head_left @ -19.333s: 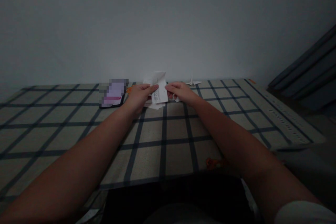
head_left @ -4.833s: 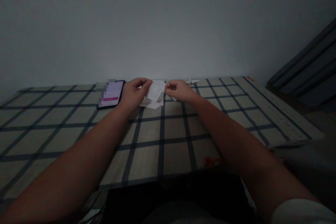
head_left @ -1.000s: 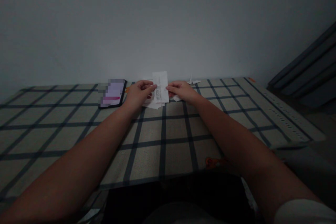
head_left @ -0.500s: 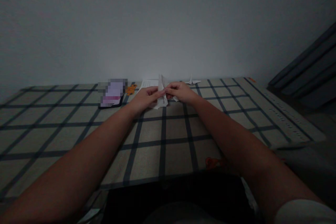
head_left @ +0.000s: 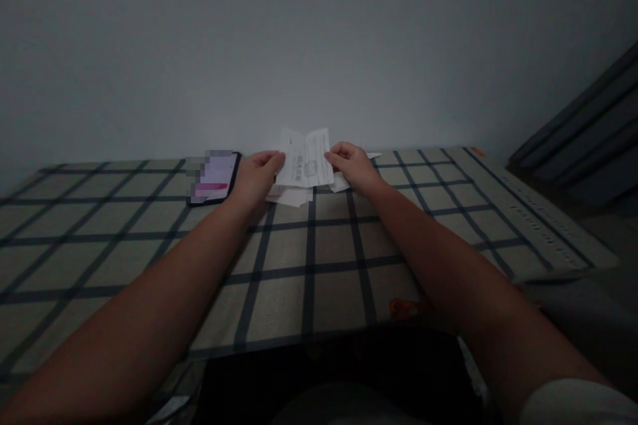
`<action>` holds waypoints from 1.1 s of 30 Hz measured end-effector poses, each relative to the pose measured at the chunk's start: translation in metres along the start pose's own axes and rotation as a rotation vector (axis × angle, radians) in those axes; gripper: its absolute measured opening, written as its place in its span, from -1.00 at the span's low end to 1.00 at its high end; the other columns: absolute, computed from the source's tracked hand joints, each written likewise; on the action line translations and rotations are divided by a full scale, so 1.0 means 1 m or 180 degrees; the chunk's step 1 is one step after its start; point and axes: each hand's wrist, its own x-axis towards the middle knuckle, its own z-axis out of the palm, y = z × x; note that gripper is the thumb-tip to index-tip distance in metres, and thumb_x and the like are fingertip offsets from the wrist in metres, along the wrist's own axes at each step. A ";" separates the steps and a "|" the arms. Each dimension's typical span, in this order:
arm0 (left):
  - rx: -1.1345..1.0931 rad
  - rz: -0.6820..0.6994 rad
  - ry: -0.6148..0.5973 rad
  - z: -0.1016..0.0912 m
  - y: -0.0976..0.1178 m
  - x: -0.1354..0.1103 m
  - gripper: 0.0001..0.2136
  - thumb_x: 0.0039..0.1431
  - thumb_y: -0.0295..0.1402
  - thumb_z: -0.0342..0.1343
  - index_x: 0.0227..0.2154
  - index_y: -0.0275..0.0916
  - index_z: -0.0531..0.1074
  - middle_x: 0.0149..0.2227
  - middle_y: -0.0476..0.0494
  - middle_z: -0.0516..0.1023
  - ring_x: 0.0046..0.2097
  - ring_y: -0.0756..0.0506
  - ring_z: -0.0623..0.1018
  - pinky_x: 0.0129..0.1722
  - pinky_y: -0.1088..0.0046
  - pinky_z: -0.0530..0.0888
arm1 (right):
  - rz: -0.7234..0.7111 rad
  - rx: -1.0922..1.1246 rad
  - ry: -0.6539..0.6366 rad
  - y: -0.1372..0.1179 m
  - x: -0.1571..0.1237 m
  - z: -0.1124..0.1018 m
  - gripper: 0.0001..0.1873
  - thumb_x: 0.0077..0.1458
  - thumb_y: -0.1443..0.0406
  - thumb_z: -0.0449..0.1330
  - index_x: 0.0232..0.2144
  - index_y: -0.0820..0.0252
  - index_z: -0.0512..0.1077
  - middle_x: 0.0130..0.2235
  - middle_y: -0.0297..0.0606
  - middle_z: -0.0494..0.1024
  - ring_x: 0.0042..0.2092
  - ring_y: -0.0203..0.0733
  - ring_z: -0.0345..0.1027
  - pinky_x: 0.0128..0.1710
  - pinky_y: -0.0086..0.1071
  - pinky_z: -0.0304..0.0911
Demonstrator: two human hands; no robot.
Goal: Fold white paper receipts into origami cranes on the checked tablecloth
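A printed sheet of paper (head_left: 305, 161) is held up between my hands, opened out with a crease down its middle. My left hand (head_left: 258, 174) pinches its left edge between thumb and fingers. On the opposite edge, my right hand (head_left: 353, 165) has the same kind of pinch. Under the sheet, more white paper (head_left: 294, 196) lies on the tablecloth. Another piece of paper (head_left: 340, 182) shows beneath my right hand. The folded paper crane behind that hand is mostly hidden; a white tip (head_left: 373, 155) of it sticks out.
A phone (head_left: 215, 176) with a lit, partly blurred screen lies left of my left hand. The checked tablecloth (head_left: 284, 292) covers the table, which meets a plain wall (head_left: 319, 46). An orange item (head_left: 403, 309) lies by the front edge. A dark curtain (head_left: 583, 133) hangs at right.
The paper was folded narrow between my hands and is now spread open, facing me. My hands have moved apart, the left one toward the phone, covering the orange figure there.
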 end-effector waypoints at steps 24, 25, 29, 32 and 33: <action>-0.0964 -0.0113 -0.0392 -0.005 0.011 0.002 -0.71 -0.13 -0.46 0.14 -0.28 -0.24 0.61 -0.12 -0.21 0.62 -0.21 -0.10 0.61 -0.31 0.45 0.57 | 0.0082 0.0784 -0.0092 0.016 0.007 -0.008 -0.69 0.04 0.36 0.16 -0.14 0.18 0.54 -0.11 -0.21 0.59 -0.17 -0.28 0.46 -0.12 -0.35 0.37; -0.0921 -0.0099 -0.0359 -0.005 0.011 0.002 -0.70 -0.12 -0.46 0.15 -0.25 -0.22 0.61 -0.12 -0.19 0.63 -0.21 -0.09 0.61 -0.30 0.45 0.57 | 0.0059 0.0740 -0.0088 0.017 0.008 -0.008 -0.69 0.04 0.35 0.18 -0.12 0.16 0.54 -0.10 -0.22 0.59 -0.16 -0.29 0.46 -0.11 -0.35 0.37; -0.0621 -0.0057 -0.0241 -0.004 0.012 0.000 -0.72 -0.08 -0.41 0.26 -0.22 -0.22 0.61 -0.15 -0.20 0.64 -0.23 -0.08 0.61 -0.25 0.41 0.57 | 0.0081 0.0474 -0.0068 0.016 0.007 -0.007 -0.74 0.07 0.24 0.26 -0.16 0.16 0.54 -0.16 -0.22 0.61 -0.17 -0.29 0.46 -0.12 -0.36 0.36; -0.0336 -0.0060 -0.0186 -0.003 0.015 -0.002 -0.78 -0.05 -0.31 0.30 -0.32 -0.30 0.61 -0.22 -0.23 0.65 -0.28 -0.07 0.60 -0.22 0.39 0.57 | 0.0104 0.0352 -0.0019 0.015 0.006 -0.006 -0.75 0.10 0.14 0.26 -0.27 0.21 0.54 -0.23 -0.19 0.61 -0.22 -0.29 0.46 -0.16 -0.39 0.35; -0.0292 -0.0066 -0.0173 -0.003 0.015 -0.002 -0.78 -0.04 -0.28 0.31 -0.35 -0.31 0.61 -0.23 -0.24 0.65 -0.29 -0.06 0.59 -0.21 0.39 0.56 | 0.0116 0.0340 -0.0004 0.015 0.007 -0.006 -0.73 0.10 0.12 0.26 -0.30 0.22 0.54 -0.24 -0.19 0.61 -0.24 -0.30 0.45 -0.18 -0.40 0.35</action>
